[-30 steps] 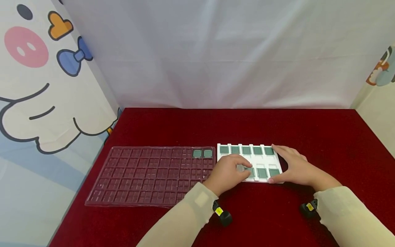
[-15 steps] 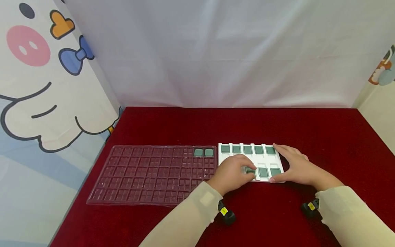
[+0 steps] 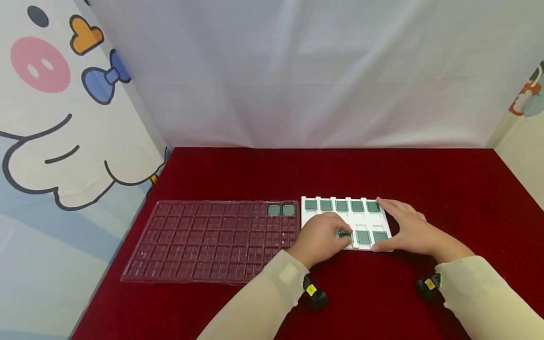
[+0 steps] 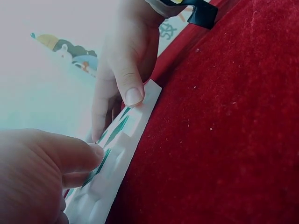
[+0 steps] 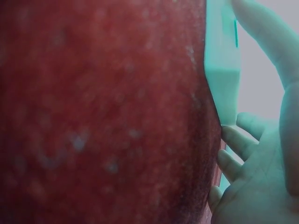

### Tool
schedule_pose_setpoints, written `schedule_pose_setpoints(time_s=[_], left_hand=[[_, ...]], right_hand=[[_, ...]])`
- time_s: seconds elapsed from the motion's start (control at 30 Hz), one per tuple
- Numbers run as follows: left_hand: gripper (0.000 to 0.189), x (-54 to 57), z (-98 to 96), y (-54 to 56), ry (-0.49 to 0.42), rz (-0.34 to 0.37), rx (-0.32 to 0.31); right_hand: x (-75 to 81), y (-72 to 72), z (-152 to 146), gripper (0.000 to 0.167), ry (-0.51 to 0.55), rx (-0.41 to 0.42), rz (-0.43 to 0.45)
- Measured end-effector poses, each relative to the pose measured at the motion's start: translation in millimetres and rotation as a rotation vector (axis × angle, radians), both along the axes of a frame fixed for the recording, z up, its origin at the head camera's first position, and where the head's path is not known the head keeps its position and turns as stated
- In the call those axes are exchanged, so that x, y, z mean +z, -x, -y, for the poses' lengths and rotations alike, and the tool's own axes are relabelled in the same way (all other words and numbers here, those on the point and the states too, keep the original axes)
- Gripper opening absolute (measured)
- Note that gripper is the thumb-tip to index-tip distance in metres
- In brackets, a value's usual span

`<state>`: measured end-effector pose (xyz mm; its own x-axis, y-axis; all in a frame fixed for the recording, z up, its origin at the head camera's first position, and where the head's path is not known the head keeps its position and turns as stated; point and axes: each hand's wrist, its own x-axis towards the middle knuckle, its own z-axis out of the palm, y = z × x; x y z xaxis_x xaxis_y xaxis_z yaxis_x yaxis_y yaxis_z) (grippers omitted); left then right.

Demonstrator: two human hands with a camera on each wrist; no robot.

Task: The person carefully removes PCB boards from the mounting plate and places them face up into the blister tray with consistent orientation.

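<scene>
My left hand (image 3: 325, 238) pinches a thin green square chip (image 3: 345, 234) between thumb and forefinger. The chip is tilted up over the near row of the white tray (image 3: 360, 220). In the left wrist view the chip (image 4: 96, 169) stands on edge at the fingertips. At the tray's right end, my right hand (image 3: 410, 231) holds the tray, thumb on the near corner and forefinger at the far corner. Other green chips (image 3: 342, 205) lie flat along the far row, and two more (image 3: 363, 237) sit in the near row's right slots. My left hand hides the near row's left part.
Left of the white tray lies a clear plastic tray (image 3: 204, 236) with many compartments. Two green chips (image 3: 281, 210) occupy its far right corner. Both trays rest on a red cloth-covered table (image 3: 272, 174), with a pale curtain (image 3: 297, 75) behind.
The left fingers have moved slightly to the right, and the pinched chip now looks tilted up from its slot. The right hand stays at the white tray's end.
</scene>
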<state>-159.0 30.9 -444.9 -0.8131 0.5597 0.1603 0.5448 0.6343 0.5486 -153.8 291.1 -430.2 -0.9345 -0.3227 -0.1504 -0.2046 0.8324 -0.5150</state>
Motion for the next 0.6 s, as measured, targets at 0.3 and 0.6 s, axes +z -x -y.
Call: schedule_pose_setpoints(time_s=[0.3,0.6], left_hand=[[0.016,-1.0,-1.0,0.6,0.030,-0.017,-0.002],[0.016,0.9,-0.9,1.9,0.040,-0.042,-0.030]], right_hand=[[0.5,-0.2,-0.2,0.124,0.004,0.001,0.008],[3.7,-1.1,1.5,0.123,-0.008,-0.009,0.007]])
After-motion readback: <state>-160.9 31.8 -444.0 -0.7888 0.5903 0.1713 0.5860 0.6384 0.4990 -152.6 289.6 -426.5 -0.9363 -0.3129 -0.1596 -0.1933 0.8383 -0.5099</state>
